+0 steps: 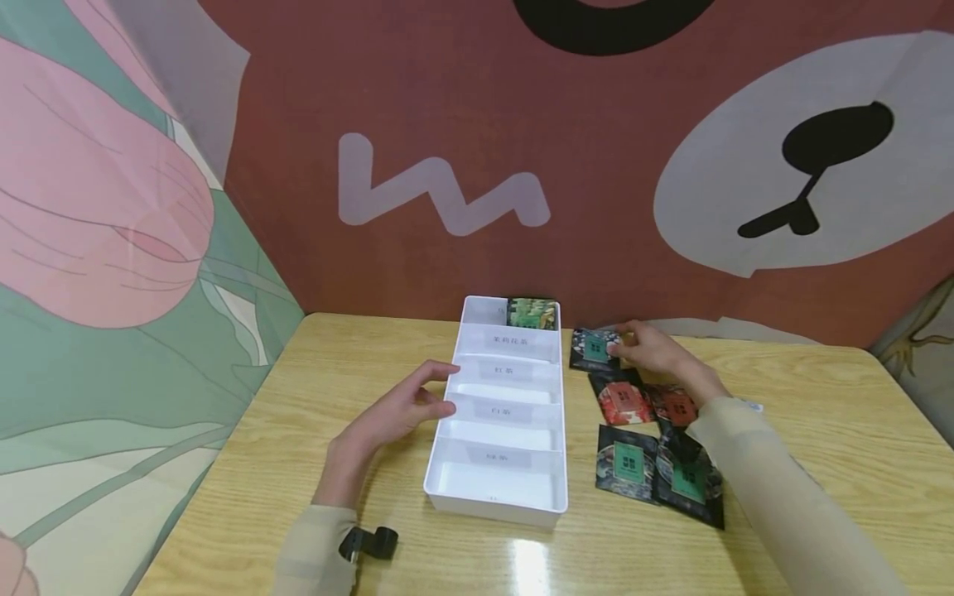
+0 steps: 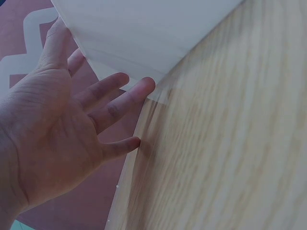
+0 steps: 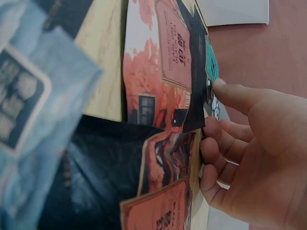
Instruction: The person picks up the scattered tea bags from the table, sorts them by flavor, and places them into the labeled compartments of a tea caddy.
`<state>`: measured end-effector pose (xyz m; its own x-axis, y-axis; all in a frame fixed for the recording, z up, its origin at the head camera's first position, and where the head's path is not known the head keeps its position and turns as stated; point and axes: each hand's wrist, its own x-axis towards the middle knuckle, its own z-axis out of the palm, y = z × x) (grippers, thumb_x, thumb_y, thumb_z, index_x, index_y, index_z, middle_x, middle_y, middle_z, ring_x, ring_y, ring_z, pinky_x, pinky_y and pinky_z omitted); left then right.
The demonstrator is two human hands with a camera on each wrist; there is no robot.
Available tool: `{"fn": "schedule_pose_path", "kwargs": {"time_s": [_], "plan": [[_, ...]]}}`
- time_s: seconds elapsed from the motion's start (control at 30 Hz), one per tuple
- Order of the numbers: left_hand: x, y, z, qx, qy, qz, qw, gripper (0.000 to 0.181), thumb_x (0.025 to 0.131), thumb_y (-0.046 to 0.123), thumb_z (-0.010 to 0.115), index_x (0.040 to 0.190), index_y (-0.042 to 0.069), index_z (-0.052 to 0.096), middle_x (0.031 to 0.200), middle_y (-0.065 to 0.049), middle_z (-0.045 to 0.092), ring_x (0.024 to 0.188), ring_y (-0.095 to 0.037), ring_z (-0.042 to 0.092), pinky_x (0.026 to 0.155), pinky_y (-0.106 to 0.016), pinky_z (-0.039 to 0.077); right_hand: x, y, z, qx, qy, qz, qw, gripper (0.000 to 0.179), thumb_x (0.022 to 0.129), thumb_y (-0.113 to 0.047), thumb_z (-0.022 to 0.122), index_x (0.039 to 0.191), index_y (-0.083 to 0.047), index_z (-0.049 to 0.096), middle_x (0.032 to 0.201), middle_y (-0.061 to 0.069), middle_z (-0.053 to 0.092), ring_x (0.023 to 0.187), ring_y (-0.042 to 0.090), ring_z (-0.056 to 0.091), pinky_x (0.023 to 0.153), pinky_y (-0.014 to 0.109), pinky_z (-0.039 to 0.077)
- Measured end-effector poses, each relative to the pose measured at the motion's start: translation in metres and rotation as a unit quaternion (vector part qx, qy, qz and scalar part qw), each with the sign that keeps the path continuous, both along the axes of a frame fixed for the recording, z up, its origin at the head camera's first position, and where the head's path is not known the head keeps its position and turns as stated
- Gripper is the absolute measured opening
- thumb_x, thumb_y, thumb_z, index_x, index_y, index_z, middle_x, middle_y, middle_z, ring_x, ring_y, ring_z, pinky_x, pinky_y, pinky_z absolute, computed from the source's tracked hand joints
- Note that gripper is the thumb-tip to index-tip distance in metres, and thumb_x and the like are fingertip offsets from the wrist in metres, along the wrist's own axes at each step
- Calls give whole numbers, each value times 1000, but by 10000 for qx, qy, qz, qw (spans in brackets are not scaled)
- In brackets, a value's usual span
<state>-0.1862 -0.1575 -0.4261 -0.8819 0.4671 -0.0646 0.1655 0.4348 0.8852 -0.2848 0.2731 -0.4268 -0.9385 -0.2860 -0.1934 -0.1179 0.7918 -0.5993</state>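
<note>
A long white divided box with labelled compartments lies on the table. Green tea packets stand in its farthest compartment. My left hand rests at the box's left side with fingers spread; in the left wrist view its fingertips are against the white wall. Right of the box's far end, my right hand pinches the edge of a dark tea packet with a teal label, thumb on its face. Nearer lie red-labelled tea packets and green-labelled tea packets. My right forearm partly covers this group.
The wooden table ends at a wall covering with a brown cartoon bear. A floral panel stands at the left. In the right wrist view a pale blue packet lies close to the camera.
</note>
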Motion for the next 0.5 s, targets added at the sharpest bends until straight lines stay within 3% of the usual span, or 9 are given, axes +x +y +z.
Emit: {"fn": "schedule_pose_path", "kwargs": {"time_s": [0.23, 0.5], "plan": [[0, 1, 0, -28, -7, -5, 10000, 57, 94, 33, 69, 145, 25, 45, 149, 2, 44, 102, -21, 61, 91, -39, 46, -1, 2, -2, 116, 48, -101, 9999, 44, 103, -25, 53, 129, 8, 42, 128, 30, 50, 107, 38, 56, 87, 51, 48], [0, 0, -1, -49, -7, -5, 10000, 57, 94, 34, 69, 145, 26, 44, 149, 1, 44, 102, -21, 61, 92, -39, 46, -4, 4, -5, 138, 196, -15, 9997, 28, 103, -19, 52, 115, 6, 56, 104, 20, 62, 79, 22, 54, 69, 35, 45]]}}
